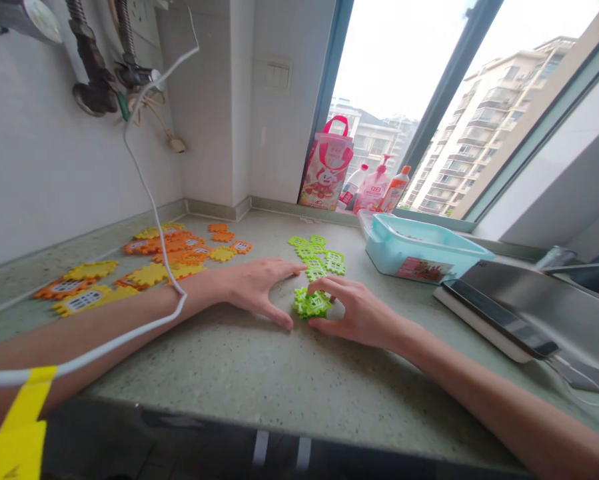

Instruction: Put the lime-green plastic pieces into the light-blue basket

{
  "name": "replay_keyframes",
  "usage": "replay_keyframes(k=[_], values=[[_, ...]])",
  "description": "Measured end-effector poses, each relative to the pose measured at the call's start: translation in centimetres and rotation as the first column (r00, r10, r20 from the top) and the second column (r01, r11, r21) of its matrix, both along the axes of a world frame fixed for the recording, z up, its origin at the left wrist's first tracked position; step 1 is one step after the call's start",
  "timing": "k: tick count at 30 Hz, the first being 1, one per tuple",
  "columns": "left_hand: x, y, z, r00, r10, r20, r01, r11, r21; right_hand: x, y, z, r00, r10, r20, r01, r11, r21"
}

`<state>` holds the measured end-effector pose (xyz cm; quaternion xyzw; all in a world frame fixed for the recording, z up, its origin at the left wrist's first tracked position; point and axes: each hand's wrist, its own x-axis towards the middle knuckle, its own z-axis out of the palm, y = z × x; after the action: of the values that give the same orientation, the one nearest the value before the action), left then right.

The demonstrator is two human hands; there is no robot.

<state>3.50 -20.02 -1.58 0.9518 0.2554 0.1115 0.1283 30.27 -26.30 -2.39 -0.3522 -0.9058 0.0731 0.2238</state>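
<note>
On the countertop, a small stack of lime-green interlocking plastic tiles (311, 304) lies between my hands. My right hand (362, 312) curls around its right side, with the thumb at the near edge and the fingertips at the far edge. To the left of the stack, my left hand (259, 288) has its thumb and fingers spread, holding nothing; its fingertips come close to the loose green tiles (324, 257) lying farther back. Those tiles have window-like cutouts and partly overlap. Whether the left fingertips touch one of them I cannot tell.
Orange tiles (222, 236) and yellow tiles (92, 269) lie scattered at the left. A turquoise plastic basin (424, 243) stands at the back right, beside a dark-topped flat device (499, 317). A white cable (149, 190) hangs across the left side. Bottles (374, 190) line the sill.
</note>
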Motion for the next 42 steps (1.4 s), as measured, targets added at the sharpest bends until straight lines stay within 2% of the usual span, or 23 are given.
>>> replay_keyframes(k=[4, 7, 11, 14, 16, 18, 20, 23, 25, 27, 29, 32, 38, 42], values=[[0.1, -0.4, 0.5, 0.999, 0.013, -0.033, -0.014, 1.0, -0.01, 0.4, 0.1, 0.3, 1.0, -0.004, 0.03, 0.004, 1.0, -0.017], [0.1, -0.6, 0.7, 1.0, 0.016, -0.027, -0.016, 1.0, -0.015, 0.9, 0.3, 0.5, 0.996, 0.054, 0.065, -0.055, 0.998, 0.01], [0.0, -0.6, 0.8, 0.999, 0.026, -0.042, -0.027, 0.999, -0.018, 1.7, 0.6, 1.2, 0.972, 0.186, 0.147, -0.201, 0.975, 0.098], [0.0, -0.6, 0.9, 0.998, 0.034, -0.055, -0.035, 0.999, -0.012, 2.9, 0.9, 2.4, 0.976, 0.166, 0.143, -0.194, 0.958, 0.212], [0.0, -0.6, 1.0, 0.998, 0.034, -0.062, -0.034, 0.999, -0.009, 4.2, 1.3, 3.5, 0.992, 0.076, 0.099, -0.103, 0.947, 0.303], [0.1, -0.7, 1.0, 0.997, 0.032, -0.074, -0.033, 0.999, -0.005, 6.2, 1.9, 4.8, 0.998, -0.057, 0.016, 0.046, 0.913, 0.406], [0.0, -0.7, 1.1, 0.995, 0.035, -0.093, -0.035, 0.999, 0.001, 8.5, 2.5, 6.0, 0.973, -0.196, -0.123, 0.231, 0.822, 0.52], [-0.1, -0.7, 1.0, 0.994, 0.03, -0.108, -0.028, 1.0, 0.013, 11.9, 3.3, 7.3, 0.871, -0.364, -0.329, 0.491, 0.633, 0.599], [-0.1, -0.6, 1.0, 0.994, 0.017, -0.104, -0.015, 1.0, 0.023, 13.6, 3.6, 7.7, 0.814, -0.417, -0.405, 0.58, 0.544, 0.606], [-0.2, -0.6, 1.0, 0.994, 0.011, -0.106, -0.007, 0.999, 0.034, 14.7, 4.0, 7.8, 0.774, -0.446, -0.449, 0.631, 0.491, 0.601], [-0.1, -0.6, 1.1, 0.993, 0.017, -0.116, -0.012, 0.999, 0.043, 15.4, 4.6, 7.7, 0.739, -0.486, -0.467, 0.671, 0.466, 0.577], [-0.1, -0.6, 1.2, 0.99, 0.032, -0.135, -0.026, 0.998, 0.049, 15.9, 5.7, 7.1, 0.693, -0.577, -0.432, 0.714, 0.465, 0.524], [0.0, -0.7, 1.2, 0.989, 0.038, -0.146, -0.031, 0.998, 0.051, 16.3, 6.5, 6.4, 0.553, -0.801, -0.231, 0.811, 0.454, 0.37], [0.0, -0.7, 1.2, 0.989, 0.036, -0.147, -0.028, 0.998, 0.055, 16.5, 6.2, 6.5, 0.504, -0.858, -0.098, 0.832, 0.453, 0.32]])
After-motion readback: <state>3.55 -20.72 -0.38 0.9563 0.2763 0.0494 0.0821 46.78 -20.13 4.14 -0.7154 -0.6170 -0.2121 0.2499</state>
